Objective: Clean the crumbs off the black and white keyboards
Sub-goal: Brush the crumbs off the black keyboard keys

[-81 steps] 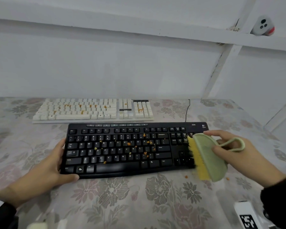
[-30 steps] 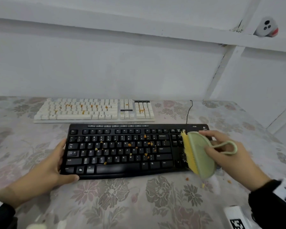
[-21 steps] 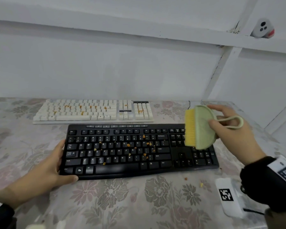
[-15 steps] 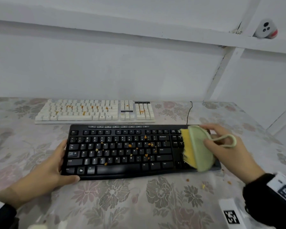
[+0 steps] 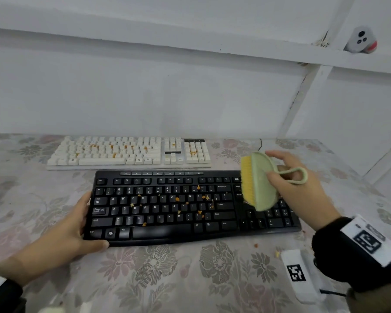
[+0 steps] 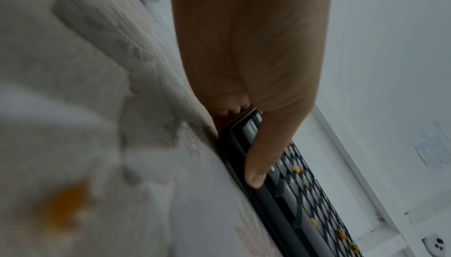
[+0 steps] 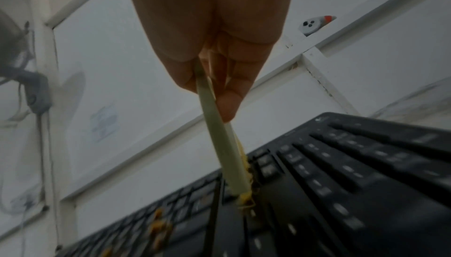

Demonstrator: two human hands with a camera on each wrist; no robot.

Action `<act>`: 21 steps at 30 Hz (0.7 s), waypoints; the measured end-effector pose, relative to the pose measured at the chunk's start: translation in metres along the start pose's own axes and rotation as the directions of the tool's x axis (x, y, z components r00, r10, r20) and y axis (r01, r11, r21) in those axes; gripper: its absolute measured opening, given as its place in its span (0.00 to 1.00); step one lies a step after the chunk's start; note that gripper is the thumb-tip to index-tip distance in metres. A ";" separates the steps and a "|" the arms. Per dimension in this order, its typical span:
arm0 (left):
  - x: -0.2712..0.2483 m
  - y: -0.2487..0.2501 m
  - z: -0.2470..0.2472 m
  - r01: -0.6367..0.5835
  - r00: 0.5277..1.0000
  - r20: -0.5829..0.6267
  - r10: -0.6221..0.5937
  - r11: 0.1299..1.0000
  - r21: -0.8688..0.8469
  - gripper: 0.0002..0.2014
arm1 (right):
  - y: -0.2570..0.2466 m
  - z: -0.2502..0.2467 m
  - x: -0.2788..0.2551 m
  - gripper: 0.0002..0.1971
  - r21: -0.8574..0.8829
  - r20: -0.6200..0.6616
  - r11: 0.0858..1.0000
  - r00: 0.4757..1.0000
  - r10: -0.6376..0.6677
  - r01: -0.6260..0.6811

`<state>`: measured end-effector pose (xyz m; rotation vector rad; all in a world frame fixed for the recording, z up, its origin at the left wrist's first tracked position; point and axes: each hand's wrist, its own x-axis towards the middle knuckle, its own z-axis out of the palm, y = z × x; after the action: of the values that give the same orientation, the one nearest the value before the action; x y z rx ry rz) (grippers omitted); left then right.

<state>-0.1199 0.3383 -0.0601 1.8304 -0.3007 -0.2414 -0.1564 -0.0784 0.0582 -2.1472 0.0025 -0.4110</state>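
- A black keyboard [image 5: 190, 206] lies flat on a floral tablecloth [image 5: 167, 274], nearest the viewer, with orange crumbs [image 5: 177, 199] scattered over its letter keys.
- A white keyboard [image 5: 131, 152], also dotted with crumbs, lies just behind it, parallel and closer to the wall.
- The right hand [image 5: 303, 193] grips a pale green brush [image 5: 261, 181] with yellow bristles, held on edge over the black keyboard's right end, bristles facing left.
- The left hand [image 5: 61, 233] grasps the black keyboard's left end, thumb on its front edge.
- A few crumbs lie on the cloth near the front right corner.
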 end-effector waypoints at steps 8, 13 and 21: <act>0.000 -0.002 0.000 -0.004 1.000 -0.001 0.004 1.000 -0.027 0.56 | 0.000 -0.011 -0.037 0.22 -0.047 0.185 0.998 0.981 0.053 -0.044; 0.001 -0.003 0.000 -0.025 1.000 -0.010 0.025 0.999 -0.024 0.55 | -0.005 -0.016 -0.004 0.20 0.083 -0.098 0.996 0.995 -0.011 0.019; 0.001 -0.003 0.000 -0.025 1.000 -0.008 0.025 0.999 -0.031 0.55 | 0.006 0.000 -0.033 0.20 -0.055 0.097 0.998 0.995 0.034 -0.029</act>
<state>-0.1187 0.3388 -0.0632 1.7952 -0.3128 -0.2204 -0.1867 -0.0767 0.0442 -2.2158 -0.0084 -0.2900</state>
